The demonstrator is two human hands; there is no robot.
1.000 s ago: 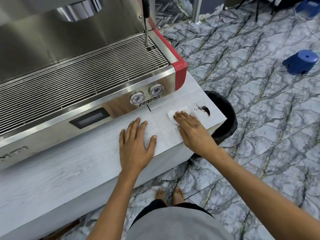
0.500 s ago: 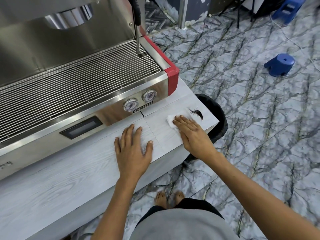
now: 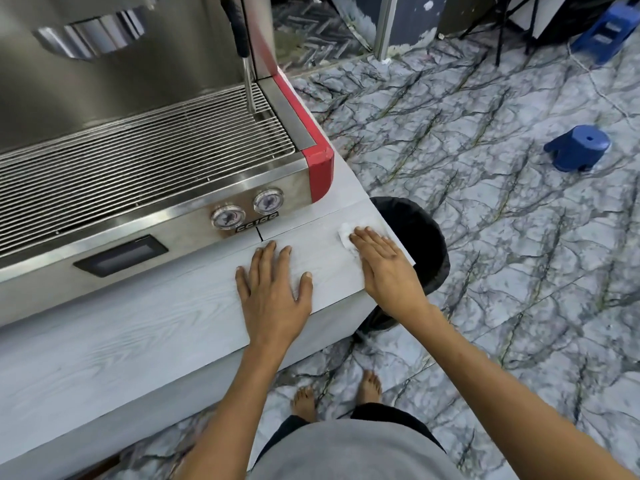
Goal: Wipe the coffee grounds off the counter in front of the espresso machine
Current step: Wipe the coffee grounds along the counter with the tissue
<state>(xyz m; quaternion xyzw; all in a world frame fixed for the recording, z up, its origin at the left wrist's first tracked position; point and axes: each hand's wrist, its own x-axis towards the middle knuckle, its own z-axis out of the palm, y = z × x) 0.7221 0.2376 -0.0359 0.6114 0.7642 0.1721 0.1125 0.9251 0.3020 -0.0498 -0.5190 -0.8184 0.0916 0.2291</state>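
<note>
White tissue (image 3: 344, 233) under flat right hand (image 3: 384, 261) fingers at table (image 3: 104, 341) corner, beside espresso machine (image 3: 138, 161); left hand (image 3: 273, 289) flat, holding nothing; black bin (image 3: 422, 244) just past corner.

Espresso machine (image 3: 145, 161) badge (image 3: 257, 224) — reads "CC100".

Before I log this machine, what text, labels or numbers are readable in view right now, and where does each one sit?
"CC100": on a small black nameplate on the espresso machine front panel, just below the two round gauges.
Gauge dial markings: too small to read.
Dark display window on the front panel: blank, no characters showing.
No other text is visible on the counter, the white cloth, the black bin or the blue stool.
</note>
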